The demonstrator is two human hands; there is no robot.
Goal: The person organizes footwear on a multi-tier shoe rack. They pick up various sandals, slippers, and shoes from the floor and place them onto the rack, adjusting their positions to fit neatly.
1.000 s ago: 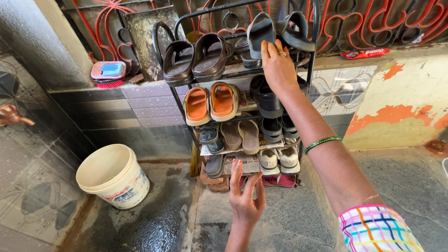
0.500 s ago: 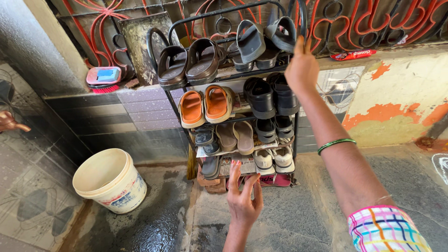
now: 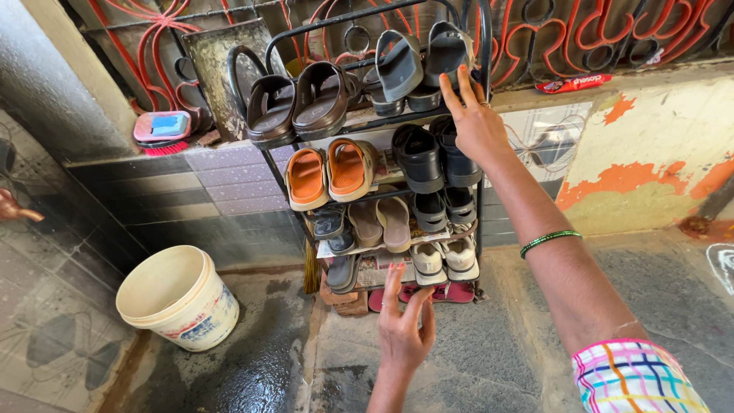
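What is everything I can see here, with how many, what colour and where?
Shoe rack: one, black metal, against the wall.
Grey sandals: one pair, top shelf, right side.
Brown sandals: one pair, top shelf, left side.
Orange sandals: one pair, second shelf, left.
Black shoes: one pair, second shelf, right.
White shoes: one pair, low shelf, right.
Bucket: one, cream, on the floor left of the rack.
Scrub brush: one, pink with blue top, on the ledge.
Bangle: one, green, on the right wrist.
Left hand: open, raised before the low shelves, holding nothing.
Right hand: fingers at the right grey sandal on the top shelf.
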